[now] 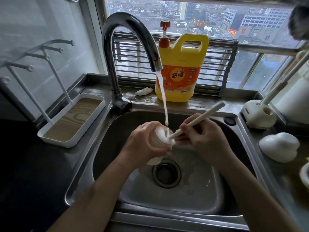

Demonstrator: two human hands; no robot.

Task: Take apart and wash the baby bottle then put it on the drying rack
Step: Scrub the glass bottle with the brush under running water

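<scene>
Left hand (147,141) grips bottle (161,137); right hand (205,139) apparently pinches brush (197,118).

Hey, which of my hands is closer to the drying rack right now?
Left. The left hand, gripping the bottle, is to the right of the drying rack; the right hand, holding the brush, is farther right over the sink.

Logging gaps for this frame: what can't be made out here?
- Brush: head view, tip hidden inside the foamy bottle.
- Bottle body: head view, covered by the left hand.
- Drying rack: head view, pegs cut off by the left edge.
- White lump at far right: head view, too blurred to identify.
</scene>
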